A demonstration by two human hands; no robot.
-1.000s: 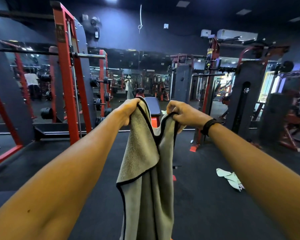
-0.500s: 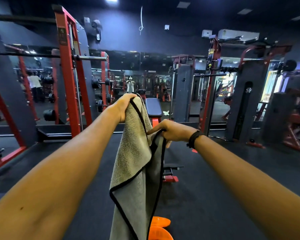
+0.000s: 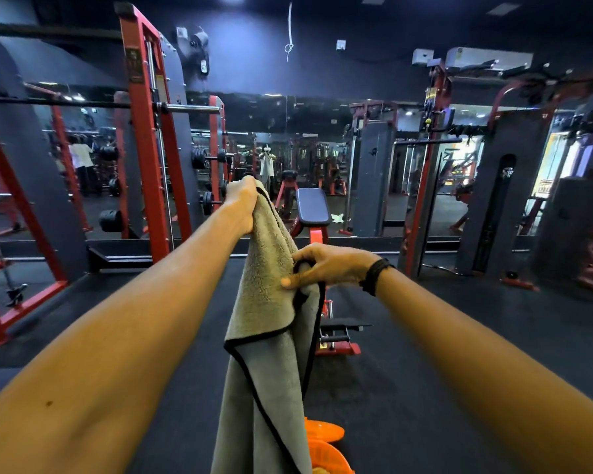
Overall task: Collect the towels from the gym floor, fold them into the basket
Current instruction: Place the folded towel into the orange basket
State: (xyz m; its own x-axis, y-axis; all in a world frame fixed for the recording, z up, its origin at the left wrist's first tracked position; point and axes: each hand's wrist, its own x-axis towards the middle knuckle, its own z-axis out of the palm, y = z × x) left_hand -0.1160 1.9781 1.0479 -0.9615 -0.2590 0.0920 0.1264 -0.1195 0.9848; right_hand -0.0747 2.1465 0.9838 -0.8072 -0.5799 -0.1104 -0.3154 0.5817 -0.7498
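Since a second ago, my right hand (image 3: pixel 326 266) has been dropping from level with the left one to a spot partway down the towel (image 3: pixel 271 336), and the white cloth that was lying on the floor at the right is no longer showing. I am holding the grey towel with the black edging up in the middle of the frame, and it is hanging long and straight to the bottom edge. My left hand (image 3: pixel 242 203) is gripping its top corner, fingers curled tight around the cloth, just above centre. My right hand is pinching the black-trimmed side edge lower down, thumb pressing on the near face and fingers wrapping behind. One flap is folding over the front, its black border running across the cloth below my right hand. A dark band (image 3: pixel 374 275) is sitting on my right wrist.

At the bottom centre, an orange basket (image 3: pixel 326 449) is peeking out from behind the hanging towel; I cannot tell what is lying in it. Behind the towel, a red-framed bench (image 3: pixel 313 206) with a dark pad is standing on the black floor (image 3: pixel 459 336). A red rack (image 3: pixel 144 131) holding a barbell is rising in the upper left of the frame, with weight plates beside it. A mirror wall (image 3: pixel 288 159) is running across the middle, showing a small reflection of a person holding up a cloth. Dark machines with red frames (image 3: pixel 493 186) are standing at the right.
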